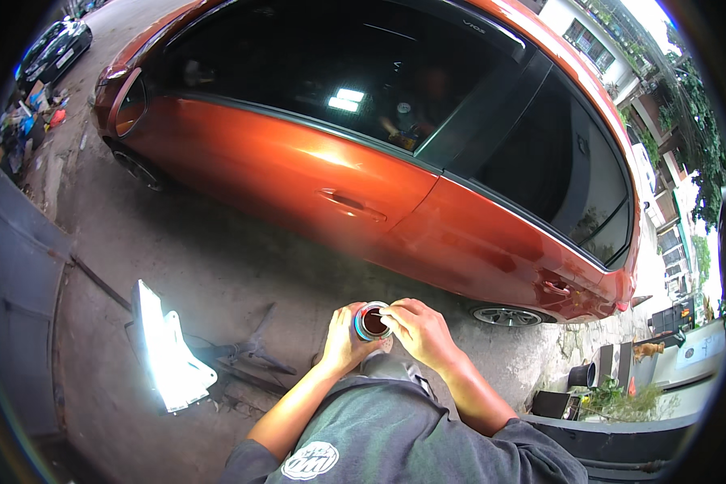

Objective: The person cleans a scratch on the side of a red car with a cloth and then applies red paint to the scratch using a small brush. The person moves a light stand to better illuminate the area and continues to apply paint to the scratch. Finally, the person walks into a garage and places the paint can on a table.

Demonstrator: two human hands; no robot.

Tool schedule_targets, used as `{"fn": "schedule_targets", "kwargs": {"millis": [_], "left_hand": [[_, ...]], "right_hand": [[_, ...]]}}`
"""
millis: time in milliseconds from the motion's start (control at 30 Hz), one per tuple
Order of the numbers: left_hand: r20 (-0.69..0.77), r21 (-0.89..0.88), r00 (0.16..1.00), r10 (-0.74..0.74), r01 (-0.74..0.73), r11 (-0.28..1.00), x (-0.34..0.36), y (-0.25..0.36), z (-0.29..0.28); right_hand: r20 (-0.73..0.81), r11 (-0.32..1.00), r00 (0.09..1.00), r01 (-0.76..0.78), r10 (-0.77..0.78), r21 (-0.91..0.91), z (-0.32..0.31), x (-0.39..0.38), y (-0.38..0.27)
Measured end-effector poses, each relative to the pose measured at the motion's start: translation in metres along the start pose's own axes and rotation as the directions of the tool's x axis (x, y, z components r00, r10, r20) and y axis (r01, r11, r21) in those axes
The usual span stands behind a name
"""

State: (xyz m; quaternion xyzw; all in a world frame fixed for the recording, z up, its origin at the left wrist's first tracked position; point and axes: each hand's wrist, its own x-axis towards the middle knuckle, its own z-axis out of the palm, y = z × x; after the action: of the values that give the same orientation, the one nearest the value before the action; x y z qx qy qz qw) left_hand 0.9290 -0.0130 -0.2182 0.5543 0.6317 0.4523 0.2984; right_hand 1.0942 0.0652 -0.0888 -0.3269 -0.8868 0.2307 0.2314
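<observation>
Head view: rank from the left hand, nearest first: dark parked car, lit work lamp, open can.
Nearest to the left hand:
1. Open can: in its grip.
2. Lit work lamp: off to the left.
3. Dark parked car: far off, upper left of the picture.

wide fisheye view from the person's head, facing down and forward, near, above and behind the gripping left hand [341, 337] and right hand [421, 332], orange car [290, 173] farther off beyond the grip

open can [359, 326] — upright, dark-red contents [372, 324] | thin stick [381, 315] — at mouth
</observation>
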Motion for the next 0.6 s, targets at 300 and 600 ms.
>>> {"fn": "schedule_targets", "kwargs": {"millis": [300,600], "left_hand": [[-0.094,0.017,0.990,0.102,-0.101,0.995,0.054,0.000,0.047],[-0.223,-0.007,0.975,0.019,-0.022,1.000,0.123,0.011,0.109]], "right_hand": [[-0.054,0.997,0.998,0.028,-0.025,0.067,-0.023,0.015,0.065],[-0.028,0.990,0.990,0.140,-0.141,-0.021,-0.083,0.057,0.143]]}}
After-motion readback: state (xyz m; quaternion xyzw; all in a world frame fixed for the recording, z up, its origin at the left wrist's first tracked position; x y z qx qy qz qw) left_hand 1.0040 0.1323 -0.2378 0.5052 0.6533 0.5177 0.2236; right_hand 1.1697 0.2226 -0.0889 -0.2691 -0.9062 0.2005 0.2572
